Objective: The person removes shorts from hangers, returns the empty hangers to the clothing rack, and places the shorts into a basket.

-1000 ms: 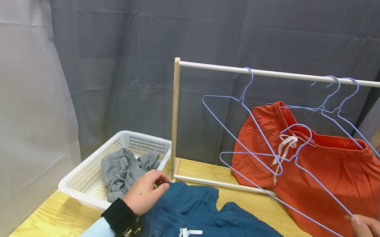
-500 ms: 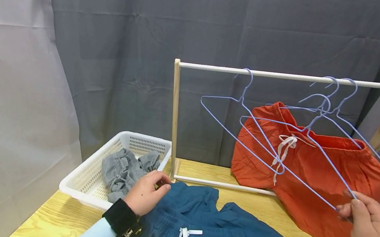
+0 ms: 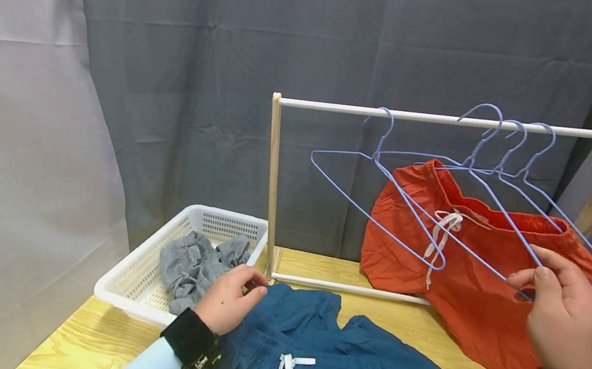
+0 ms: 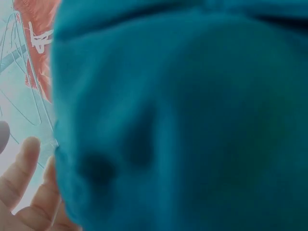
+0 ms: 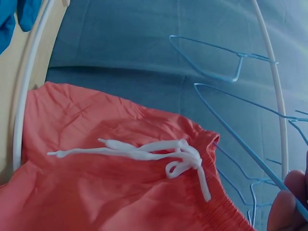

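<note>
At the right, my right hand (image 3: 565, 313) pinches one lower corner of a lavender wire clothes hanger (image 3: 515, 227). The hanger's hook is level with the rack's top rail; whether it sits over the rail I cannot tell. Behind it, red shorts (image 3: 511, 300) with a white drawstring hang at the right of the rack. My left hand (image 3: 232, 301) lies loosely bent by the upper left edge of dark blue shorts (image 3: 356, 367) spread on the table. Blurred blue cloth (image 4: 183, 96) fills most of the left wrist view, with some fingers (image 4: 38, 207) beside it.
A wooden rack with a white top rail (image 3: 329, 106) spans the right half. One bare hanger (image 3: 340, 190) hangs left of the held one. A white basket (image 3: 118, 276) with crumpled grey cloth (image 3: 186, 267) stands at the left. Grey curtains enclose the table.
My right hand has moved up and left with the hanger, lifting its hook from in front of the red shorts to the rail's height. My left hand has stayed in place.
</note>
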`<state>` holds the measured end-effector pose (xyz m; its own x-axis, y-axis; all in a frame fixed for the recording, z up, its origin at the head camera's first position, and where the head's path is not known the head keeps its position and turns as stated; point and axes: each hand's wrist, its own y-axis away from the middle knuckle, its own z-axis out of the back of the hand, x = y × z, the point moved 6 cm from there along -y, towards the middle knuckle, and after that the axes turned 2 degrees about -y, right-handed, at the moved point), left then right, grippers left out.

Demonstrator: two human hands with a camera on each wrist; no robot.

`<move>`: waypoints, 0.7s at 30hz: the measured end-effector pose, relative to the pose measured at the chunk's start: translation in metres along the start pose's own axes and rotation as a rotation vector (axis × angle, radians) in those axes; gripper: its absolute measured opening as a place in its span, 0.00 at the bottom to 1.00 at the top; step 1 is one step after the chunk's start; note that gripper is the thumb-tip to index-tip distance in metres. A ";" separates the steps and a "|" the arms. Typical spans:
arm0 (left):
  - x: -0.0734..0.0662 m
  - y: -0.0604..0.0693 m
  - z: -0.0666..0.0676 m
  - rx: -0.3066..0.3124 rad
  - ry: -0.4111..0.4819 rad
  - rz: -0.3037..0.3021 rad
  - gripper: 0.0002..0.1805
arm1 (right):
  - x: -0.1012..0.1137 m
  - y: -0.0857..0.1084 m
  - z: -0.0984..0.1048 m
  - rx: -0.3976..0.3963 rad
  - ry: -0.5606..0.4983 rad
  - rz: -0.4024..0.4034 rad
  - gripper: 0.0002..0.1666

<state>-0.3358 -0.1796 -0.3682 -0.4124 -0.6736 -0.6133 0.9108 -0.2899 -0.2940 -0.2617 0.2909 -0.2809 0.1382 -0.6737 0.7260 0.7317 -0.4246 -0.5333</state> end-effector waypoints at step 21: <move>-0.002 -0.001 -0.003 0.005 0.012 -0.023 0.04 | 0.020 -0.020 -0.027 0.062 -0.044 0.046 0.23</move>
<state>-0.3357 -0.1766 -0.3688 -0.4338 -0.6585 -0.6149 0.9009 -0.3088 -0.3049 -0.2913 0.2700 -0.2676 0.2010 -0.6634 0.7208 0.7639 -0.3544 -0.5392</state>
